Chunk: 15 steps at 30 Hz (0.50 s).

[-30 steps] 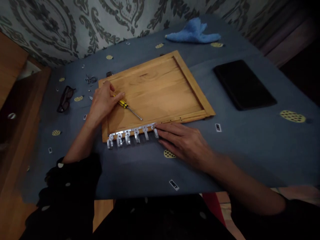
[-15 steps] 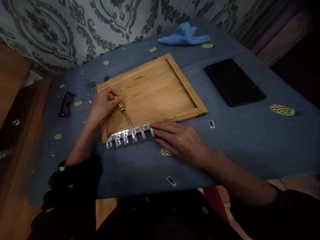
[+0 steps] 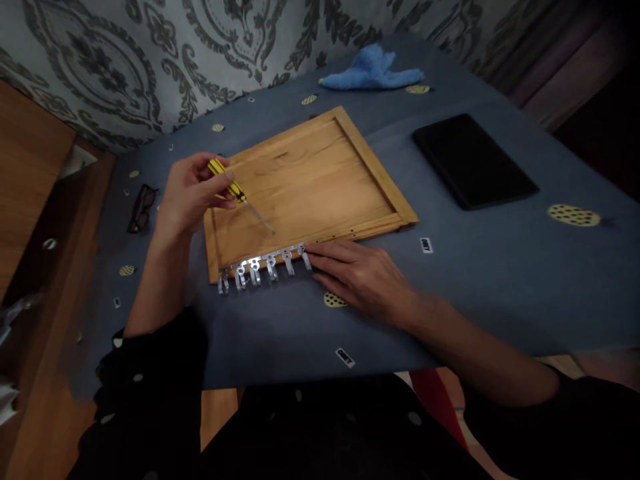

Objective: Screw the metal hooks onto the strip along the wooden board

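Observation:
My left hand is closed around the handle of a yellow and black screwdriver, held above the left part of a framed wooden board. The screwdriver's thin shaft slants down to the right, its tip above the board and apart from the rail. A silver metal hook rail with several hooks lies along the board's near edge, the hooks hanging toward me. My right hand holds the rail's right end against the board, fingers nearly straight and pressed together. Its thumb is hidden.
A blue cloth lies at the back of the table. To the right rests a black tablet, and at the left a pair of glasses. Small dark holes show in the board's near edge. A wooden cabinet stands at far left.
My left hand has risen and moved left with the screwdriver, lifting its tip off the hook rail. The right hand keeps its place at the rail's end.

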Each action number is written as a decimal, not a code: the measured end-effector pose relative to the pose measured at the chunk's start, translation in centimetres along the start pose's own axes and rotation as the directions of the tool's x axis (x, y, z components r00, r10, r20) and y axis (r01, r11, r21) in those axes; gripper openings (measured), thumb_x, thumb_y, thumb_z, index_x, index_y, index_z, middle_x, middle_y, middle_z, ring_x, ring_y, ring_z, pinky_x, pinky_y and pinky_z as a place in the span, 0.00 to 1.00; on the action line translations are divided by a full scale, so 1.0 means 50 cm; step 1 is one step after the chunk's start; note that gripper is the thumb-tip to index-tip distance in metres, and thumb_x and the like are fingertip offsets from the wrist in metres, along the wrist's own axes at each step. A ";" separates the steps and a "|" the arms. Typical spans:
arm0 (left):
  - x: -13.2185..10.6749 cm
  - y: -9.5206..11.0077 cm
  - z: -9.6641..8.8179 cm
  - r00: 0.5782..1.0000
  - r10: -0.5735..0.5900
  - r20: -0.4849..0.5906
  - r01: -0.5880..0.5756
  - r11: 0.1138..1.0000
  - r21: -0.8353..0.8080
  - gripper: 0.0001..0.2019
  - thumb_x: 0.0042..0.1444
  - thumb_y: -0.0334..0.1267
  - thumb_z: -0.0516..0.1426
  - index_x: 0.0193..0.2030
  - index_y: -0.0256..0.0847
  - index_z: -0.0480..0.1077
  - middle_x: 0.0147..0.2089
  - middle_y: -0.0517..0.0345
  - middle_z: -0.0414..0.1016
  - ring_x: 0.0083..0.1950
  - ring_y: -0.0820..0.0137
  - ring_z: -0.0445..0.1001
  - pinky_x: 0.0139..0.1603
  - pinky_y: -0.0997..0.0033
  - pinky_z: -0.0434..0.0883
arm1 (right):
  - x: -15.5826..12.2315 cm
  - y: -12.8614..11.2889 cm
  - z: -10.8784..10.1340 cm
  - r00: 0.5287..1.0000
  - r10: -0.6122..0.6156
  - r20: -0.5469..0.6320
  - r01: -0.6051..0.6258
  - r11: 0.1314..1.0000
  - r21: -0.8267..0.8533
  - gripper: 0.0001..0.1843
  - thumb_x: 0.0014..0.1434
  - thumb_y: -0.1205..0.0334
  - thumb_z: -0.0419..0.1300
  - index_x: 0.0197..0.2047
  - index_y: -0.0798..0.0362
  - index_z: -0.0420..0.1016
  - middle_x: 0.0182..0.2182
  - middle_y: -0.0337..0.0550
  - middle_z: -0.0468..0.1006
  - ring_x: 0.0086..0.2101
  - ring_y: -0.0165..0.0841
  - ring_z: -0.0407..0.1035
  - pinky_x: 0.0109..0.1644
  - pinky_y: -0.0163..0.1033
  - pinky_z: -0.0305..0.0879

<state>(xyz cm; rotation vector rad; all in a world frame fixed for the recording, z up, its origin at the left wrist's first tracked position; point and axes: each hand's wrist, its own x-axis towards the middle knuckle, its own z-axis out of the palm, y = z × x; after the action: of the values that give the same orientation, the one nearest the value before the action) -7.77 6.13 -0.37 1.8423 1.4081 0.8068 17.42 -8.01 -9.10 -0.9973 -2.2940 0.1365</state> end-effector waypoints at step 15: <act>-0.147 0.137 0.061 0.941 0.334 0.057 -0.339 0.921 0.190 0.13 0.65 0.44 0.58 0.54 0.45 0.70 0.41 0.61 0.75 0.35 0.74 0.79 0.38 0.74 0.79 | -0.001 0.001 -0.001 0.999 0.022 0.035 -0.023 1.000 0.016 0.14 0.68 0.67 0.57 0.54 0.55 0.79 0.53 0.50 0.82 0.49 0.40 0.78 0.49 0.45 0.79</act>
<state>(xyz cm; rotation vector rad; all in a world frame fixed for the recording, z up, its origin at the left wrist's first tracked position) -3.19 -2.73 2.89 2.2822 1.2062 0.8313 17.52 -8.02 -9.10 -1.0198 -2.3103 0.1837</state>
